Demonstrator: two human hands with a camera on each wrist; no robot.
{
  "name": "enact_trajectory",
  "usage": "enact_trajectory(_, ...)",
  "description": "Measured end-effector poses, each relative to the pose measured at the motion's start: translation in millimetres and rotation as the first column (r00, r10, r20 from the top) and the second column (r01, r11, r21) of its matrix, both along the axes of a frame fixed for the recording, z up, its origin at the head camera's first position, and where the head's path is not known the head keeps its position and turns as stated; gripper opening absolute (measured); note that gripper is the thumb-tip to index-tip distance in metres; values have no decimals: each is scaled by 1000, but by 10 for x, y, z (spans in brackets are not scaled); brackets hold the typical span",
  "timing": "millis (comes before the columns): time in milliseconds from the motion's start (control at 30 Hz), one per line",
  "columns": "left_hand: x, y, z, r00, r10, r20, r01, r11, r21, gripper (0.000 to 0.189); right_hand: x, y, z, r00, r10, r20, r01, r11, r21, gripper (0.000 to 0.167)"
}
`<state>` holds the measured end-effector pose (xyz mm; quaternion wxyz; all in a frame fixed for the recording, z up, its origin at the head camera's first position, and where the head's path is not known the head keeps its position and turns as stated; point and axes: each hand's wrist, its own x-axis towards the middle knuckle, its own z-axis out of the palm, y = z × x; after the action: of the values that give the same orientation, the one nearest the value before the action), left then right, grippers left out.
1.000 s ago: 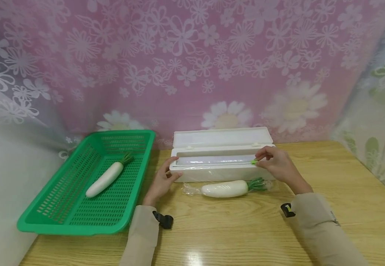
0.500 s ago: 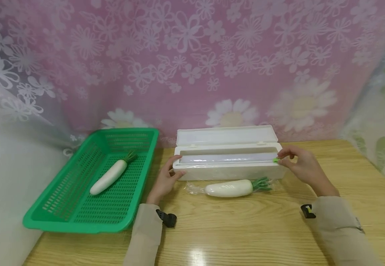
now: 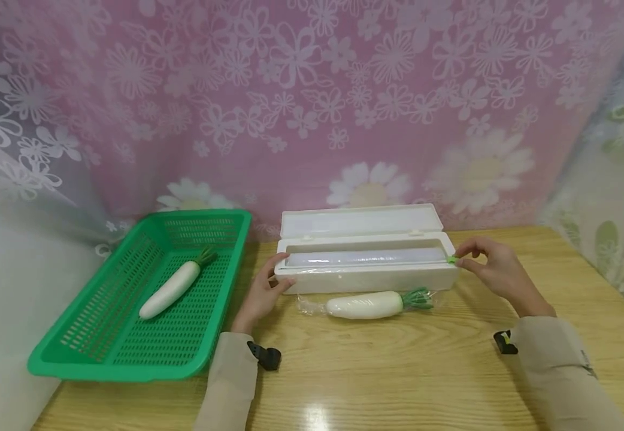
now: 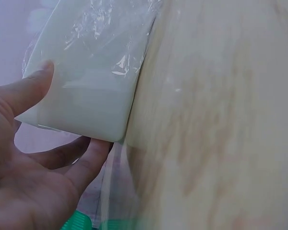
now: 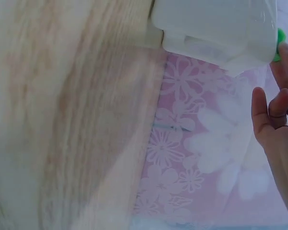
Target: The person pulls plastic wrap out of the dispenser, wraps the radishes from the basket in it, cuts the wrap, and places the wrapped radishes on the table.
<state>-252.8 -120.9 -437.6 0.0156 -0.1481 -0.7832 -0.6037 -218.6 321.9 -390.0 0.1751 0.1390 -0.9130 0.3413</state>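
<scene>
A white cling film dispenser [image 3: 376,280] stands on the table with its lid [image 3: 360,222] tipped back and a roll of film [image 3: 366,258] inside. My left hand [image 3: 260,294] grips the dispenser's left end, thumb on the front face, fingers round the end. At the right end, my right hand [image 3: 494,270] pinches a small green slide cutter [image 3: 451,260] on the front rail. Clear film hangs over the front face, shown close up in the left wrist view. Just before the dispenser lies a white radish [image 3: 366,305] with green stalks, wrapped in film.
To the left is a green plastic basket [image 3: 238,269] holding another white radish [image 3: 170,291]. A pink flowered curtain [image 3: 312,120] hangs behind the wooden table [image 3: 387,371].
My right hand has slid the green cutter rightward along the rail to the dispenser's right end. The left hand keeps its grip on the left end.
</scene>
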Motion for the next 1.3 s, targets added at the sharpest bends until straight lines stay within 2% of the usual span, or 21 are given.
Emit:
enact_trajectory(167, 5, 16, 28, 1000, -26, 8, 26, 999, 43, 56, 9, 28, -2, 1000, -6, -6, 6, 1000, 7, 8)
enact_trajectory(300, 21, 11, 57, 996, -24, 83, 16, 996, 88, 56, 26, 39, -2, 1000, -8, 21, 8, 1000, -6, 8)
enact_trajectory(400, 40, 4, 103, 992, 4, 127, -15, 996, 89, 54, 32, 42, -11, 1000, 13, 21, -12, 999, -44, 8)
enact_trajectory(500, 63, 13, 173, 990, 79, 117, -85, 995, 49, 50, 39, 36, -15, 1000, 5, 9, -4, 998, -66, 10)
enact_trajectory(600, 100, 42, 247, 984, 170, 53, -170, 985, -19, 43, 39, 22, -16, 1000, -28, -8, 27, 998, -55, 11)
enact_trajectory(667, 128, 67, 290, 977, 214, -14, -215, 974, -70, 36, 36, 12, -15, 998, -46, -33, 45, 998, -37, 11)
enact_trajectory(767, 165, 101, 342, 961, 252, -115, -267, 953, -143, 29, 3, -4, -36, 992, -30, -124, 30, 1000, -3, 13)
enact_trajectory(833, 178, 115, 365, 950, 261, -171, -289, 943, -167, 25, -23, -24, -56, 979, -1, -204, 7, 1000, 27, 19)
enact_trajectory(900, 182, 126, 381, 943, 247, -223, -290, 939, -185, 22, -45, -47, -75, 962, 32, -272, -15, 998, 63, 23)
enact_trajectory(1000, 187, 144, 403, 939, 196, -282, -266, 935, -235, 17, -57, -92, -82, 944, 89, -318, -60, 993, 100, 27)
enact_trajectory(1133, 200, 171, 424, 939, 143, -311, -247, 912, -328, 13, -60, -157, -82, 942, 157, -296, -122, 984, 132, 28)
enact_trajectory(1300, 214, 193, 433, 938, 118, -326, -242, 896, -372, 14, -51, -210, -98, 952, 170, -255, -126, 976, 179, 25)
